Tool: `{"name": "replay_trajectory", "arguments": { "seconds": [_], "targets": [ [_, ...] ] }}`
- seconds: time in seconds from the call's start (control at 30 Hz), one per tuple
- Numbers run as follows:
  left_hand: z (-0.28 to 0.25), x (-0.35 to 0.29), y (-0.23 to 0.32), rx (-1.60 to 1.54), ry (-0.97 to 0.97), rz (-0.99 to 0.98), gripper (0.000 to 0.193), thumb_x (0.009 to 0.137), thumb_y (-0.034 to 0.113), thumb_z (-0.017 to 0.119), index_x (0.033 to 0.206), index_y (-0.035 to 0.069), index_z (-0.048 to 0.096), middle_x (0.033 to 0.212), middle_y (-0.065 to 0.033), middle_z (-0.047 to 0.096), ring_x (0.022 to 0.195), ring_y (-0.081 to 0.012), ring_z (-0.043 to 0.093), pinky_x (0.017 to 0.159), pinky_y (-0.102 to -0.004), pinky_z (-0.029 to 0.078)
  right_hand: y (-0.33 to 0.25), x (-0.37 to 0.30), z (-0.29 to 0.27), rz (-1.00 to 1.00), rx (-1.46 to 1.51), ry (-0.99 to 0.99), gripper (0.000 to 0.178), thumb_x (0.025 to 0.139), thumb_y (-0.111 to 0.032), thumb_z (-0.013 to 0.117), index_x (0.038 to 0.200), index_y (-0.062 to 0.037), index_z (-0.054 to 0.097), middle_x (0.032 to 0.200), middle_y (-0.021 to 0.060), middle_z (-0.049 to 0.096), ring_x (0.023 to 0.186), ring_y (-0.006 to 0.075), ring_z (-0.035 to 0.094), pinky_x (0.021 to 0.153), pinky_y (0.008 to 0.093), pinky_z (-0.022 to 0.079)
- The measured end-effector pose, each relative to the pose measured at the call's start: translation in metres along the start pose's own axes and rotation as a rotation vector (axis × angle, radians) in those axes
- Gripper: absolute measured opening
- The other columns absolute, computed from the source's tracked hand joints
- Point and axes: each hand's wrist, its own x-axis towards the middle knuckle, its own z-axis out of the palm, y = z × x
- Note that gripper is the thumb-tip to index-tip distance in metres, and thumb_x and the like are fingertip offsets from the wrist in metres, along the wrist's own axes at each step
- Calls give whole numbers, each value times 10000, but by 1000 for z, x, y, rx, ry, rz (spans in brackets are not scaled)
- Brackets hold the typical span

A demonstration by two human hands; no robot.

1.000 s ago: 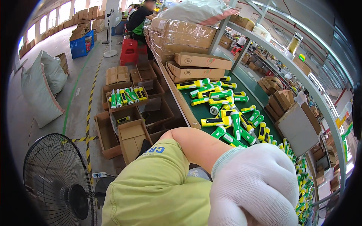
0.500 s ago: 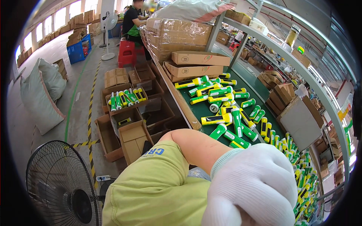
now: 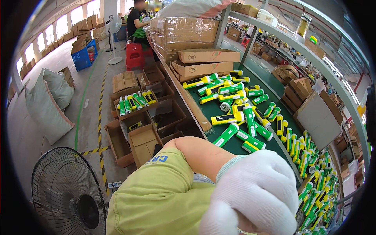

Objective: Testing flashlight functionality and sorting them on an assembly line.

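My left hand, in a white knitted glove, is raised close in front of me at the bottom centre. Its fingers are curled into a closed grip, and whatever they may hold is hidden beneath them. Beyond the hand, green-and-white and yellow flashlights lie loosely piled on a green bench top. Another dense heap of flashlights spreads down the right side. My right hand is out of the picture.
Open cardboard boxes stand left of the bench, one holding several flashlights. A black fan is at lower left. Flat cartons and a wrapped box sit at the far end, where a person sits.
My left hand has shifted slightly left and down, still closed. The view has turned a little, showing more of the right-hand flashlight heap.
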Motion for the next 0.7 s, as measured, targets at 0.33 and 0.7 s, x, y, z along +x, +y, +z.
{"name": "replay_trajectory", "arguments": {
  "seconds": [0.33,0.7],
  "targets": [
    [-23,-35,-61,-174,-393,86,330,926,188,577,1232,312,580,986,-186,659,718,-186,611,582,-254,487,34,13,-14,105,53,54,189,857,-166,722,768,-15,652,637,-83,455,605,23,325,540,222,227],
    [-54,-142,-118,113,-788,-647,379,782,-8,645,1153,61,609,798,-52,611,632,-251,598,504,-340,452,81,34,-21,308,185,160,137,853,-117,702,774,-16,652,628,-51,517,577,26,401,510,219,277]
  ]
}}
